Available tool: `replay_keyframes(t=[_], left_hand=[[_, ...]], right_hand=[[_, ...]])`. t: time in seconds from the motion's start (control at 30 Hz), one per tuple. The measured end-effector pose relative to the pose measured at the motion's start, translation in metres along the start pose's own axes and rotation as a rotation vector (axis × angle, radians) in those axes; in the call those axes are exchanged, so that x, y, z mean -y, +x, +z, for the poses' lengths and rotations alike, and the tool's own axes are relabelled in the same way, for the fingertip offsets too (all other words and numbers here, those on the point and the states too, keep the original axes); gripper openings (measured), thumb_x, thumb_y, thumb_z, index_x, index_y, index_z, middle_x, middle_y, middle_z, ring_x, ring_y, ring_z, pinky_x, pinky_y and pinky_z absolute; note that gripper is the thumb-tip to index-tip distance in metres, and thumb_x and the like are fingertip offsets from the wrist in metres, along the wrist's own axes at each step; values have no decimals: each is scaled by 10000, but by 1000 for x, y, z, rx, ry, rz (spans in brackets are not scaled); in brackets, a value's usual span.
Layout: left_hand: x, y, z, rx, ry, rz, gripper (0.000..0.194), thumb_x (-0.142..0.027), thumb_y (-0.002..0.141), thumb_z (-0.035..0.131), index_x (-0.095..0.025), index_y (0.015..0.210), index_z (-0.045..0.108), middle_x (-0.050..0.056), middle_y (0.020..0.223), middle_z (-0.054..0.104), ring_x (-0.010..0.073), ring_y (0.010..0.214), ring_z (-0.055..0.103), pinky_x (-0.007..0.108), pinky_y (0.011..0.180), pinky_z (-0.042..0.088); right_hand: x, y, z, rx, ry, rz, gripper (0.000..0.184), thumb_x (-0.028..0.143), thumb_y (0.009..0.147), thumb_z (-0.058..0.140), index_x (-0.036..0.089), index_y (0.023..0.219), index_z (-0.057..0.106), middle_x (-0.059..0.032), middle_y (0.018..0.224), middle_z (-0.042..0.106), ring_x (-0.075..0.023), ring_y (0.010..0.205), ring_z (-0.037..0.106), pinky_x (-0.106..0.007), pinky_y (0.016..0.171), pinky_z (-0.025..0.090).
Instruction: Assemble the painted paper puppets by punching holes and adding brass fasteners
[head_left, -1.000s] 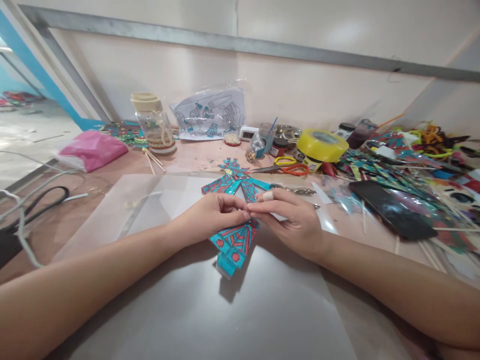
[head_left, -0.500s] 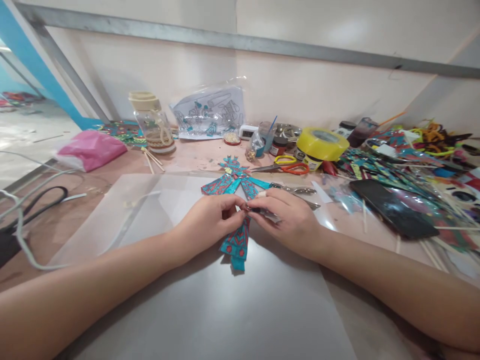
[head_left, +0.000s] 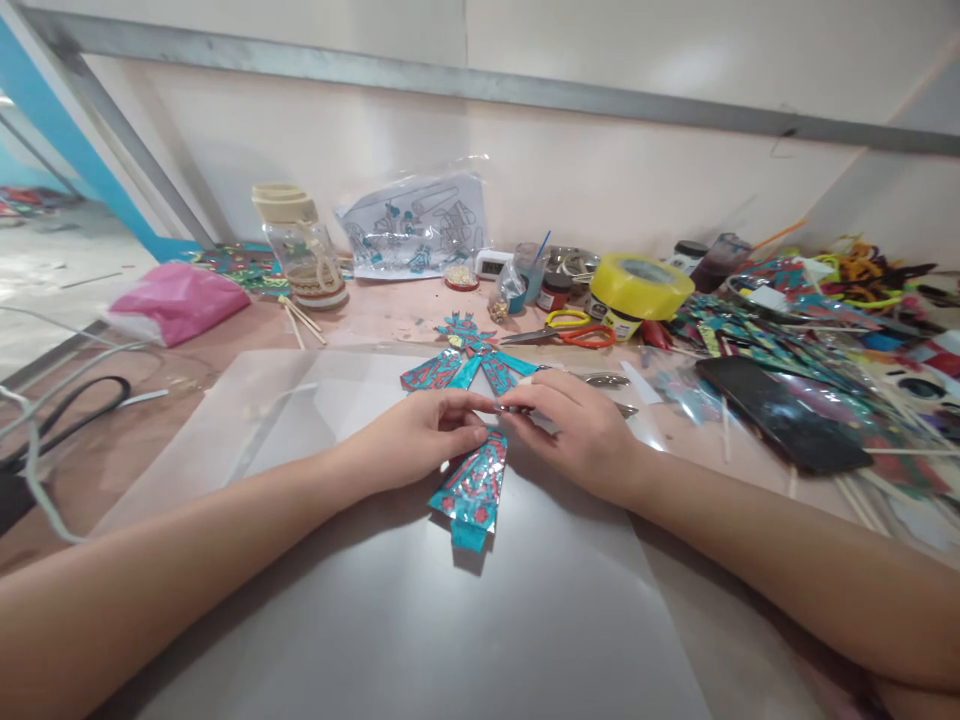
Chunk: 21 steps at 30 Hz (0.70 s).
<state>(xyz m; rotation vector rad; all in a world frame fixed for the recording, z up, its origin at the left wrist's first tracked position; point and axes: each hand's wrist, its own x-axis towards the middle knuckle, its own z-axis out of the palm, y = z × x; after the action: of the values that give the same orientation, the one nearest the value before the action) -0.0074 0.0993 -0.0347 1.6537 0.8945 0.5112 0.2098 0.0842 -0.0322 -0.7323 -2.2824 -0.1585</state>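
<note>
At nine o'clock a pink bag [head_left: 176,300] lies aside on the table [head_left: 360,320]. At centre, the left hand [head_left: 420,440] pinches narrow on the teal-and-red paper puppet [head_left: 471,485], steadying its waist over a clear plastic sheet [head_left: 300,410]. The right hand [head_left: 581,430] meets it fingertip to fingertip, pinching the same joint. At two o'clock, scissors [head_left: 577,330] and yellow tape [head_left: 637,285] sit within reach.
</note>
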Motion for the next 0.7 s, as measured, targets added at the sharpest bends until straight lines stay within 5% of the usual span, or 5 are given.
replay_keyframes(t=[0.2,0.37,0.7], left_hand=[[-7,-5,3,-57,202,-45,296,-460,870,579,-182,828,672,-31,642,609,123,576,547,221,523,401],[-10,-6,6,-184,339,30,276,-437,916,520,-196,826,620,-56,579,559,111,507,507,208,459,347],[4,-1,1,-89,-47,-43,321,-488,879,603,-171,882,656,-3,725,676,115,615,591,209,560,446]], right_hand=[[1,-1,-1,-19,25,58,57,182,921,601,168,963,636,-61,883,690,-186,855,630,-309,789,511],[5,2,-1,-26,30,42,52,190,931,590,171,957,632,-53,864,684,-175,834,626,-292,774,510],[3,1,0,38,-81,-54,112,211,959,551,137,946,634,-86,849,656,-193,794,589,-309,721,510]])
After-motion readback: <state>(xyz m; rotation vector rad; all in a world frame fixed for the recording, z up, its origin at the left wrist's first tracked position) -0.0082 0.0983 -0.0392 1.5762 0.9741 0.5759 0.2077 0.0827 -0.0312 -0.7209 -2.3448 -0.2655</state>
